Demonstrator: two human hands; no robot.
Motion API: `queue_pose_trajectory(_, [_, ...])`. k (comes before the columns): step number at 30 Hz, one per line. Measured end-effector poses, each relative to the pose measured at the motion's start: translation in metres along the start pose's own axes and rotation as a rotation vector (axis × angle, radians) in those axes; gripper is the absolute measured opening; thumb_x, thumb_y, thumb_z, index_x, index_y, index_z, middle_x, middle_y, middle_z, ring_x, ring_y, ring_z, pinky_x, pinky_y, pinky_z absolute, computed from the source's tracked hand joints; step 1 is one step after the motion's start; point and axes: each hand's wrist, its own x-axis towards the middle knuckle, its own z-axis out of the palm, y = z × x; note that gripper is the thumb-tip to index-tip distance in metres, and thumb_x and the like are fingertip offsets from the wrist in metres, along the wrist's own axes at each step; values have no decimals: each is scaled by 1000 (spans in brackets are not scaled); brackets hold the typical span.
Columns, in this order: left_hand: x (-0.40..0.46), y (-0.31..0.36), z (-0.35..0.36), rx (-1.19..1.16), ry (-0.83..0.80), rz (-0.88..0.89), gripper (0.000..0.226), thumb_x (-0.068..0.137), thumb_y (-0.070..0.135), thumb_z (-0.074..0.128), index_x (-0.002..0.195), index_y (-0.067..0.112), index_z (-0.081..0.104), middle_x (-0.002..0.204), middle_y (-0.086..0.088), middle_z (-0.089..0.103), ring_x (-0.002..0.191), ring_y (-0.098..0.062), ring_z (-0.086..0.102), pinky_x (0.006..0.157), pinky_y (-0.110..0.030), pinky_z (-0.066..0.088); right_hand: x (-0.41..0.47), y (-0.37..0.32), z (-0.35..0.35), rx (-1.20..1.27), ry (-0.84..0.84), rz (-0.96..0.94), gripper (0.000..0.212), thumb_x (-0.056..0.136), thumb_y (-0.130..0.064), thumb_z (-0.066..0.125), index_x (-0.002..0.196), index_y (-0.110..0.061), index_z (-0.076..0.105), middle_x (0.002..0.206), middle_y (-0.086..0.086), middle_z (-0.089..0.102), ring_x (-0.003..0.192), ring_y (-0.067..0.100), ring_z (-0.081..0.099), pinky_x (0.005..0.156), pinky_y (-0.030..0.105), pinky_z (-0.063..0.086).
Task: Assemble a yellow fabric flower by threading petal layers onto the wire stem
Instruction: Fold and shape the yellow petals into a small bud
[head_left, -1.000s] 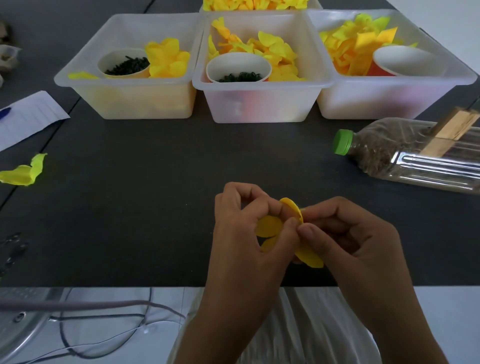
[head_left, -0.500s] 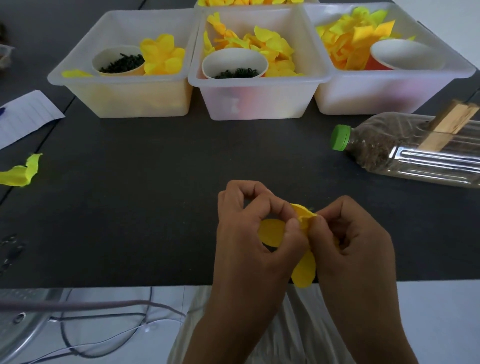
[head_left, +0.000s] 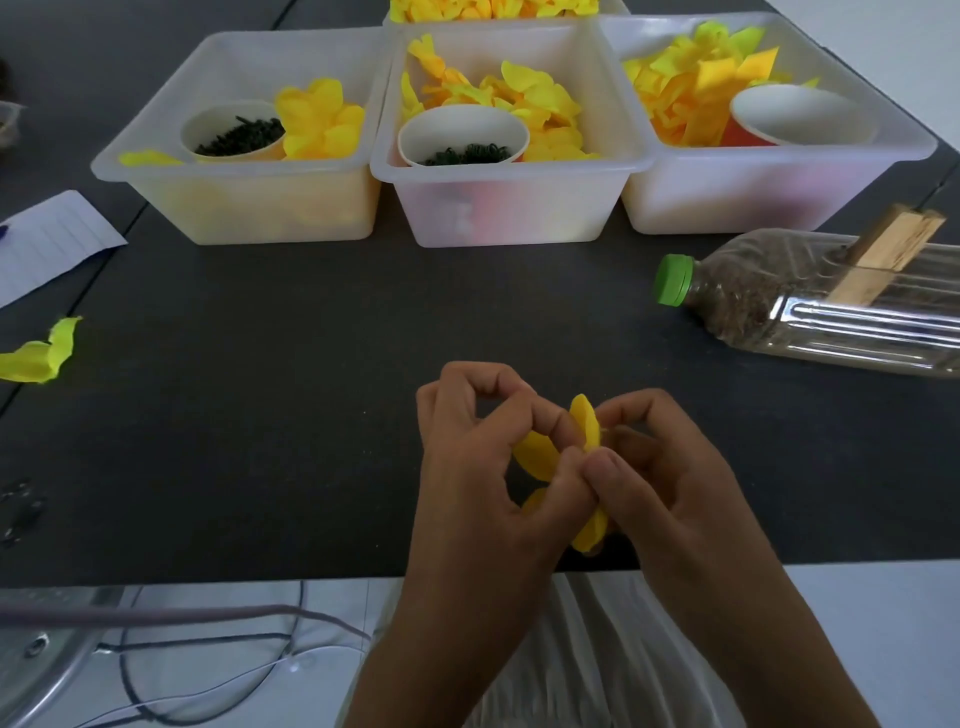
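- A dark grey table (head_left: 291, 415) fills most of the view; its near edge is met by a pale floor, where a grey cable (head_left: 156, 613) is seen lying.
- Three translucent bins are lined up along the far side: the left bin (head_left: 249, 202), middle bin (head_left: 509, 208) and right bin (head_left: 753, 192), each loaded with yellow petals and a paper cup.
- A clear bottle (head_left: 831, 306) with a green cap is laid on its side at the right, cap pointing left, with a wooden block (head_left: 883, 260) resting on it.
- Lined paper (head_left: 47, 244) and a loose petal (head_left: 39, 353) are seen at the left edge.
- The yellow petal layer (head_left: 540, 457) is held just above the table's near edge, between both hands, its long axis running away from the person and down towards them.
- The left hand (head_left: 483, 467) is pinched on the layer, thumb against fingertips.
- The right hand (head_left: 660, 478) is pinched on its right side; the wire stem cannot be made out.
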Motion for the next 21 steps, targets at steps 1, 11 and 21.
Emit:
queue_pose_trajectory(1, [0, 0, 0, 11, -8, 8, 13, 74, 45, 54, 75, 32, 58, 100, 20, 40, 109, -7, 41, 80, -3, 31, 0, 0, -1, -5, 5, -4, 35, 75, -53, 70, 86, -22, 59, 73, 0, 68, 61, 10, 66, 55, 18, 52])
queue_pose_trajectory(11, [-1, 1, -4, 54, -45, 63, 4, 74, 38, 55, 72, 36, 53, 98, 23, 39, 108, -9, 42, 81, -6, 34, -2, 0, -6, -42, 57, -9, 34, 72, -49, 55, 77, -18, 68, 72, 14, 66, 67, 33, 64, 57, 47, 58])
queue_pose_trajectory(21, [-1, -3, -6, 31, -23, 110, 4, 75, 34, 53, 76, 35, 49, 100, 19, 40, 102, -12, 44, 80, -8, 36, 1, 11, -10, 259, 50, 196, 30, 77, -35, 58, 75, -6, 65, 60, 9, 60, 47, 17, 51, 45, 26, 43])
